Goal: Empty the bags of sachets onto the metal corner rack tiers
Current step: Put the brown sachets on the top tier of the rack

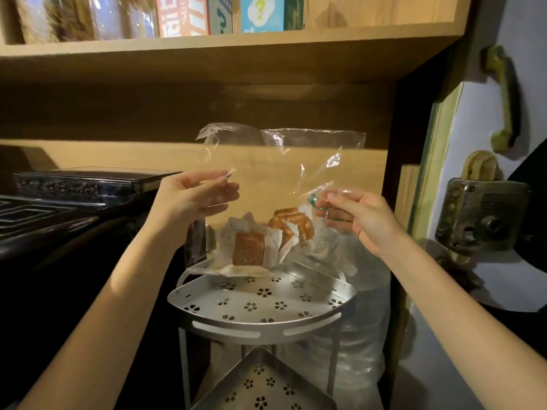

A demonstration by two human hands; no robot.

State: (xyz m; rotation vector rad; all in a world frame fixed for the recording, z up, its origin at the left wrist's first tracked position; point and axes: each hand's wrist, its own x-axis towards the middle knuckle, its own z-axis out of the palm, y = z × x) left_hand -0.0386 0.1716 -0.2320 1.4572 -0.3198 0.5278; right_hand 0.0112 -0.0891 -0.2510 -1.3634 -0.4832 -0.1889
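A clear plastic bag point(266, 173) hangs upright in the middle of the view, its mouth at the top. Several white and orange sachets point(251, 247) lie at its bottom. My left hand point(192, 196) pinches the bag's left side and my right hand point(352, 217) pinches its right side, next to a green band. The bag's bottom hangs just above the back of the top tier point(260, 324) of the metal corner rack. That tier, punched with flower holes, holds nothing. A lower tier point(260, 383) shows beneath it.
A wooden shelf point(207, 51) with boxes and packets runs overhead. A dark ornate box point(88, 184) sits on dark furniture at the left. A large clear plastic bottle point(361, 335) stands behind the rack at the right. A door with a lock point(479, 214) is at the far right.
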